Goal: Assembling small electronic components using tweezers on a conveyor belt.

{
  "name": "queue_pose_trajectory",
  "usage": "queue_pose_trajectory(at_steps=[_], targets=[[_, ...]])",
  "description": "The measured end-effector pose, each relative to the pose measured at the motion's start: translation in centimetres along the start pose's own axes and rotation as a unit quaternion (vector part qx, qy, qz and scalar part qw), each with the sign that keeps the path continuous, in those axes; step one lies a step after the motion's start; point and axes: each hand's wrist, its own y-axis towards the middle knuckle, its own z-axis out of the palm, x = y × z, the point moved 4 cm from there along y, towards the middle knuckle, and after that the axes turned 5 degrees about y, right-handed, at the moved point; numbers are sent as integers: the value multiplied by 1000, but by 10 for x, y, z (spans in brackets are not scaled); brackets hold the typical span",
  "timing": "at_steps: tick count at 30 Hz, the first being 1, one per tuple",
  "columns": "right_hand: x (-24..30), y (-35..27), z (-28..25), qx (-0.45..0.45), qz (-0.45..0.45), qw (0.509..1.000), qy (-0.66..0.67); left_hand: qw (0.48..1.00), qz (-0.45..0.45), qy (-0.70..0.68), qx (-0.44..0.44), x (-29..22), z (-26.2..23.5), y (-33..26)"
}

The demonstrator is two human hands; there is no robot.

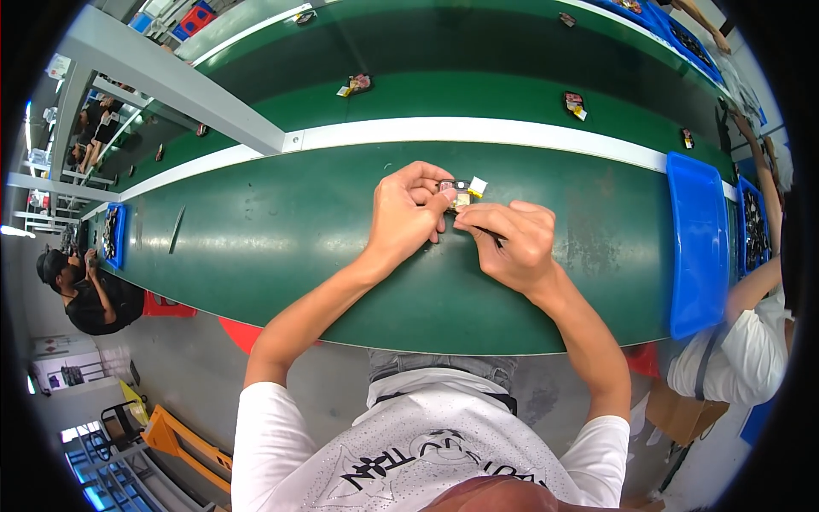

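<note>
Over the green table, my left hand (404, 213) is closed on a small black-framed electronic part (461, 199), gripping its left side between thumb and fingers. A white tab with a yellow strip (478, 187) sticks out from the part's upper right. My right hand (517, 244) is pinched at the part's lower edge, thumb and forefinger together. Something dark shows beneath its curled fingers; what the fingertips hold is too small to make out.
An empty-looking blue tray (695, 247) stands at the table's right end. A thin pointed tool (177, 229) lies at left. Beyond the white rail (478, 130), similar parts (574, 105) sit on a green belt. A grey post (188, 81) slants across upper left. Co-workers sit at both sides.
</note>
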Motion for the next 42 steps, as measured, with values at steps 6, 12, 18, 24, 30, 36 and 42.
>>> queue_pose_trajectory(at_steps=[6, 12, 18, 24, 30, 36, 42], targets=[[-5, 0, -4, -20, 23, 999, 16, 997, -47, -56, 20, -6, 1, 3], [-7, -1, -5, -7, 23, 1000, 17, 998, -61, 2, 12, -6, 3, 8], [-12, -2, -9, -3, 39, 999, 15, 998, -58, 25, 12, -7, 10, 16], [-21, 4, -23, -67, 108, 990, 53, 999, -30, 41, 13, -17, -7, 53], [-32, 3, -34, -113, 188, 973, 65, 991, 77, 77, -76, -11, -44, 153], [-32, -1, -40, -91, 199, 974, 63, 788, 207, 444, -373, -25, -94, 143], [-23, -1, -39, -69, 164, 983, 53, 849, -19, 425, -315, -6, -150, 122]])
